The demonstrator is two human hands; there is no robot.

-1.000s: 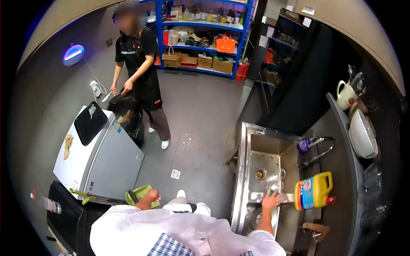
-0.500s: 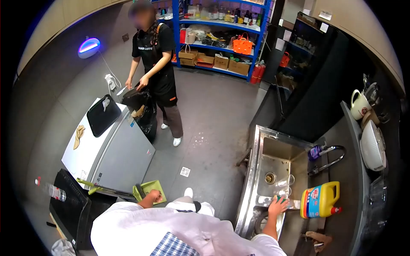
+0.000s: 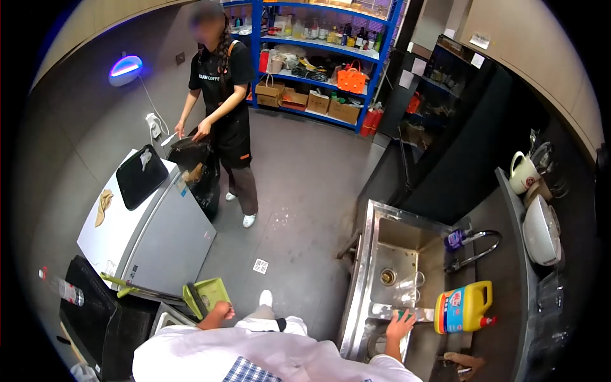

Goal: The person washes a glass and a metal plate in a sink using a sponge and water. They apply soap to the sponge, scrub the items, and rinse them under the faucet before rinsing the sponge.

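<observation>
My right hand (image 3: 400, 326) reaches over the stainless steel sink (image 3: 358, 277), its fingers pressed on a small green scouring pad (image 3: 401, 313) at the strip between the basins. Just beyond it, clear glasses (image 3: 412, 295) lie in the larger basin near the drain. A yellow detergent jug (image 3: 472, 307) with a red cap stands right of this hand. Hanging low by my left side, my left hand (image 3: 223, 311) has its fingers curled, with nothing seen in them. Behind it on the floor is a green dustpan (image 3: 214, 291).
A co-worker (image 3: 219, 95) holds a black garbage bag (image 3: 202, 181) beside the white chest freezer (image 3: 168, 223), which carries a black tray (image 3: 141, 178). Blue shelves (image 3: 312, 76) stand at the back. A tap (image 3: 484, 248) arches over the sink; a shelf at right holds a white bowl (image 3: 541, 230).
The view has shifted a little, moving the room slightly left in the picture. My right hand stays at the sink's dividing strip with the green pad; my left hand remains low and curled.
</observation>
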